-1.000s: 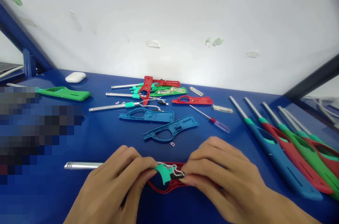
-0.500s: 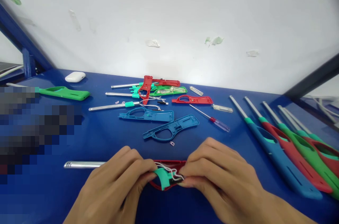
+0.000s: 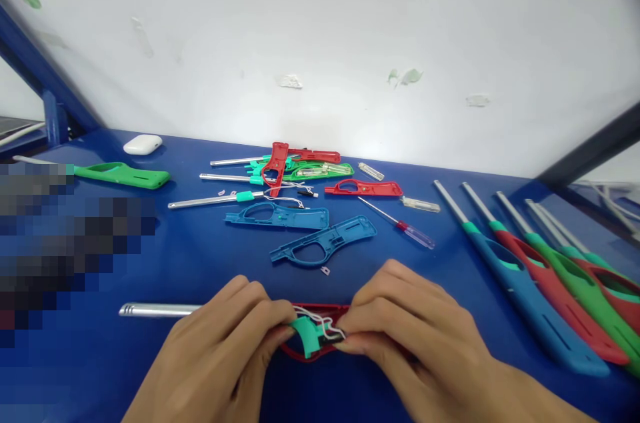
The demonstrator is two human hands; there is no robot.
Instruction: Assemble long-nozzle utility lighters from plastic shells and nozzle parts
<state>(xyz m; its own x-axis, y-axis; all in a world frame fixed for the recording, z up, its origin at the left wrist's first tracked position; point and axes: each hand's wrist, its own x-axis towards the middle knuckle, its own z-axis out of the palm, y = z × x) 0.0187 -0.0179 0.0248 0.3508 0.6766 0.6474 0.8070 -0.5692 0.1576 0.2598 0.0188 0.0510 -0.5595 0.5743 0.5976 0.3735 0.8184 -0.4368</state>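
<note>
At the bottom of the frame, a wedge of blue table (image 3: 300,403) is left between the wrists, and room for moving is left from the right hand (image 3: 420,336) to the lighters (image 3: 565,299) ranked along the right edge. The left edge is covered by pixelated blocks.

At lower centre, a hollow, thin-walled red shell (image 3: 336,309) is spanned by both hands, its right end hidden by fingers. A shiny slotted metal tube (image 3: 160,310) is extended leftward, partly covered by the left hand (image 3: 210,349). Between the fingertips, the curved teal piece (image 3: 306,336) is pinched at its left side by the left hand; the small black part (image 3: 329,340), overlaid by looped white wires (image 3: 327,324), is gripped by the right thumb and fingers.

Beyond the hands, a tiny pale clip (image 3: 325,271) and ribbed blue shells (image 3: 353,231) are seen. Near them, a clear-handled screwdriver (image 3: 417,236) is laid aslant. Farther up, red and green shells are heaped before the scuffed white wall (image 3: 320,9), by which the table is bounded.
</note>
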